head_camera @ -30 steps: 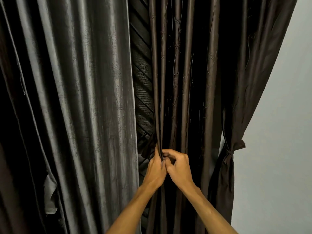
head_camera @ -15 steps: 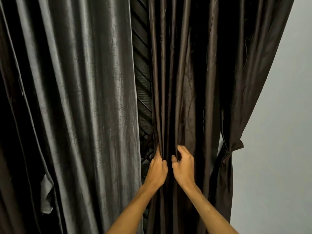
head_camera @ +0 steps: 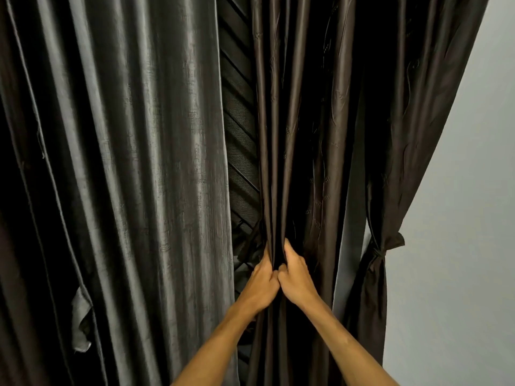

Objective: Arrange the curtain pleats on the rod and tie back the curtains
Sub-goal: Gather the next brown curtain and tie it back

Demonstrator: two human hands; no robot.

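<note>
Between both grips [head_camera: 277,274] — brown curtain [head_camera: 312,135] pleats; bunched.

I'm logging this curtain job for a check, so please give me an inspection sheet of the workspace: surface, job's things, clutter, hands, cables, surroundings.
Surface: nothing seen; no table or floor in view.
Job's things: brown curtain hangs in gathered pleats; a brown section at its right is bound by a tie-back; grey curtain hangs untied.
Clutter: a loose fabric flap hangs low on the grey curtain's left side.
Hands: left hand and right hand are side by side, touching, both gripping the brown curtain's inner pleats.
Cables: nothing seen.
Surroundings: dark slatted panel shows in the gap between the curtains; plain wall at right.
</note>
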